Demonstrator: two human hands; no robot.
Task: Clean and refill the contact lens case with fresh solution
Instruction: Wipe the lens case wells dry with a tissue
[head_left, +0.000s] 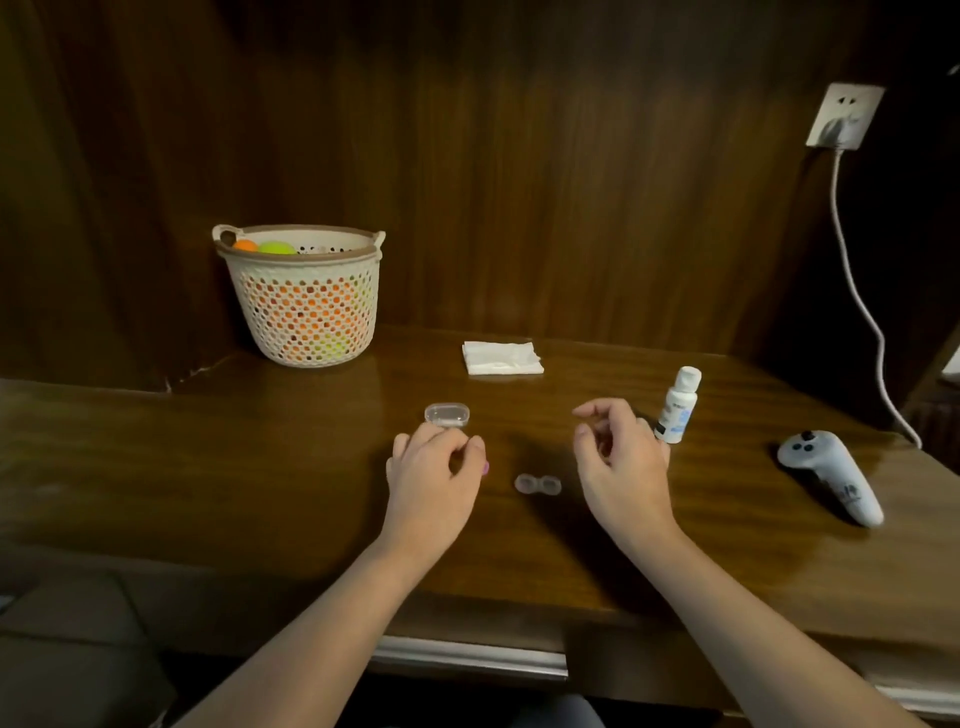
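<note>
Evidently mid-task, the open lens case (537, 484) lies on the worktop (208, 467) between the hands, wells up for filling. Left hand (431, 475) pinches a small purple cap (486, 467); right hand (621, 457) hovers loosely curled, empty. Solution bottle (678, 405) stands just beyond it.

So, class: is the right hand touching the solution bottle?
Cannot tell. In the head view the right hand overlaps the solution bottle's base, hiding any contact or gap.
</note>
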